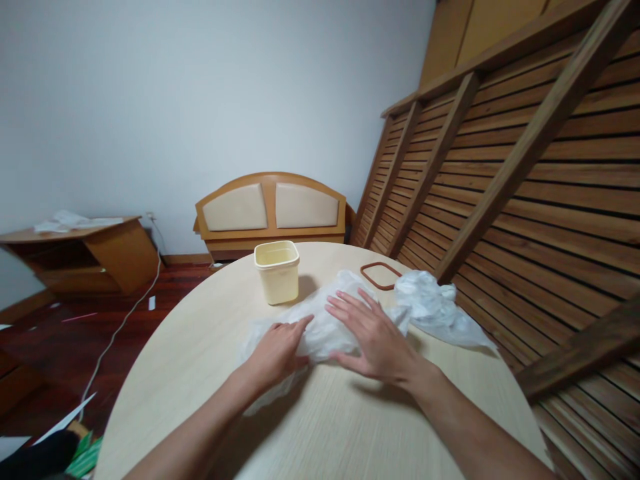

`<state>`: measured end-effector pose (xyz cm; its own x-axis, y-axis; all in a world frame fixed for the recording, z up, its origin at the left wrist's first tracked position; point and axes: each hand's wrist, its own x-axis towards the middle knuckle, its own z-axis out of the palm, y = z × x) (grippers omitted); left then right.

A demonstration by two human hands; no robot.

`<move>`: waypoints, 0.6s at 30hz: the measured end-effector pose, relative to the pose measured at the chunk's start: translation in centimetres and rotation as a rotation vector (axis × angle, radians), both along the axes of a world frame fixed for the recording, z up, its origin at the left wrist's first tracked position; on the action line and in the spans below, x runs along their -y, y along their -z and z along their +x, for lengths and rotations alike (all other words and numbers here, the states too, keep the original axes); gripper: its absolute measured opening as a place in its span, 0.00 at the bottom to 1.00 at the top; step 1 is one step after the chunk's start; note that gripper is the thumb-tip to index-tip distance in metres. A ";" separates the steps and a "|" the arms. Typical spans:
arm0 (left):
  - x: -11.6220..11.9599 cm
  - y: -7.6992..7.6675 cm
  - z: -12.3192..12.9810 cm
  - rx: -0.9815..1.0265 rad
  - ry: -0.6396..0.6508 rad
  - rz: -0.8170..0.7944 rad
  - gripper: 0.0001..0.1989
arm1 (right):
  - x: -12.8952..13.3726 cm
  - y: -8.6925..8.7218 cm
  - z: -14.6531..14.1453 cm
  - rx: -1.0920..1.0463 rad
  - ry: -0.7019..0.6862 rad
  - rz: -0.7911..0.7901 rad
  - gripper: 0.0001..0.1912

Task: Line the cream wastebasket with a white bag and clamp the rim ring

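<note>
A crumpled white plastic bag (320,320) lies on the round table under both of my hands. My left hand (280,347) grips the bag's left part, its index finger stretched across the plastic and its other fingers mostly hidden. With fingers spread, my right hand (367,337) rests flat on top of the bag's right side. Just behind the bag stands a pale yellow square plastic bin (280,280), upright and without a lid. A brown rounded-square ring (370,277) lies flat beyond my right hand.
Another bunched white plastic bag (430,303) sits at the right edge of the pale round table (175,360). Wooden slatted panels (500,200) lean close on the right. Behind are a headboard (270,207) and, to the left, a low desk (115,253). A white cable (125,317) crosses the floor.
</note>
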<state>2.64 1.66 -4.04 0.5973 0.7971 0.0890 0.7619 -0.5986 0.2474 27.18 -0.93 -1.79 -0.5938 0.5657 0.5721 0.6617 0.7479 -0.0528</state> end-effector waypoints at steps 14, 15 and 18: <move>0.3 -0.2 -0.1 0.089 0.211 -0.059 0.41 | -1.8 3.9 1.0 0.144 0.129 -0.570 0.59; 0.1 0.1 -0.5 0.065 0.157 -0.085 0.46 | -1.8 3.9 0.9 0.148 0.133 -0.566 0.58; -0.8 0.8 -1.3 0.039 0.080 -0.138 0.48 | -1.7 3.5 0.8 0.157 0.145 -0.520 0.52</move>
